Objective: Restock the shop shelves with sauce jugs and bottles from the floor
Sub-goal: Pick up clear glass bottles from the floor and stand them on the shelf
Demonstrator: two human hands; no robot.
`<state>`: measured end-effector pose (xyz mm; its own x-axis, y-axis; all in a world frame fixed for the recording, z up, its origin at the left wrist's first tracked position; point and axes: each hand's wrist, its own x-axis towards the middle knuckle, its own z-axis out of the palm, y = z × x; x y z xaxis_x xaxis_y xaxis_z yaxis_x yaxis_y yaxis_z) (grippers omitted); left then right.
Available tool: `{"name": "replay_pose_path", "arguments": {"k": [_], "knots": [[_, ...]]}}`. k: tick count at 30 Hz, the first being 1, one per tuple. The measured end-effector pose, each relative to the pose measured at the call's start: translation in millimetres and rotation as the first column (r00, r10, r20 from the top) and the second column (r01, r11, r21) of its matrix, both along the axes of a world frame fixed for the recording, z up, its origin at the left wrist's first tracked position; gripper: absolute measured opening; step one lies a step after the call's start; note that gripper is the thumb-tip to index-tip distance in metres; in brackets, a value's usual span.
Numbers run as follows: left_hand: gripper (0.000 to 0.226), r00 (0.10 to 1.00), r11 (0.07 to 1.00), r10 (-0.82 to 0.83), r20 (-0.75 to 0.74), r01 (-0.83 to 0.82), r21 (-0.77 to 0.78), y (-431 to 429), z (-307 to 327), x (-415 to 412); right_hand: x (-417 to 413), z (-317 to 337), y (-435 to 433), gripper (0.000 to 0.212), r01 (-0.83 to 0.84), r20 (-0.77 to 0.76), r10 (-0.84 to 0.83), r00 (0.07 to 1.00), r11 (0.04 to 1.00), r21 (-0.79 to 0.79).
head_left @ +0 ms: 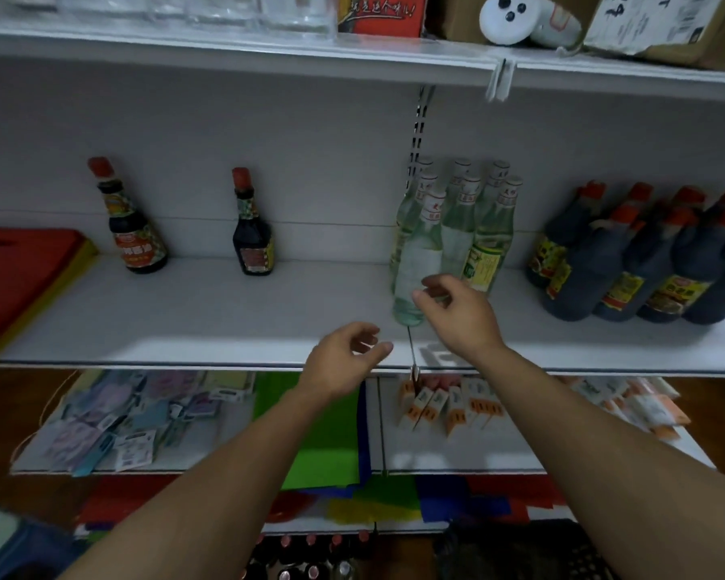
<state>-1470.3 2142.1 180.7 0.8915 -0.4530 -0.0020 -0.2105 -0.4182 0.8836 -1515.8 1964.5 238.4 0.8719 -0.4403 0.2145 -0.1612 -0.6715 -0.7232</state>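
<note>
A white shelf (185,324) holds two dark sauce bottles with red caps, one at the left (137,228) and one further right (252,232). A cluster of clear bottles with white caps (457,232) stands in the middle. Several dark jugs with red caps (645,261) fill the right end. My right hand (461,316) hovers just in front of the nearest clear bottle (415,265), fingers loosely curled, holding nothing. My left hand (344,357) hangs over the shelf's front edge, fingers relaxed and empty. More bottles with dark caps (310,554) stand on the floor below.
The top shelf (268,48) carries cardboard boxes (666,27) and a white round object. A red and yellow stack (17,278) lies at the shelf's left end. The lower shelf holds loose packets (114,420), a green sheet (323,445) and small orange-white boxes (448,408).
</note>
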Motion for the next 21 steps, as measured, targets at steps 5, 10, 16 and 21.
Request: {"name": "replay_pose_path", "arguments": {"k": [5, 10, 16, 21], "knots": [[0.04, 0.998, 0.995, 0.064, -0.021, -0.062, 0.077, 37, -24, -44, -15, -5, 33, 0.034, -0.105, -0.009, 0.105, 0.994, 0.994, 0.013], [0.051, 0.986, 0.97, 0.131, -0.106, -0.106, 0.218, 65, -57, -98, -42, -30, 57, 0.031, -0.195, -0.038, 0.197, 0.98, 0.979, 0.064], [0.048, 0.944, 0.945, 0.215, -0.251, -0.136, 0.297, 100, -125, -166, -76, -88, 85, 0.034, -0.289, -0.131, 0.299, 0.945, 0.953, 0.094], [0.043, 0.884, 0.92, 0.281, -0.373, -0.137, 0.367, 132, -193, -201, -98, -146, 103, 0.038, -0.314, -0.282, 0.339, 0.897, 0.94, 0.131]]}}
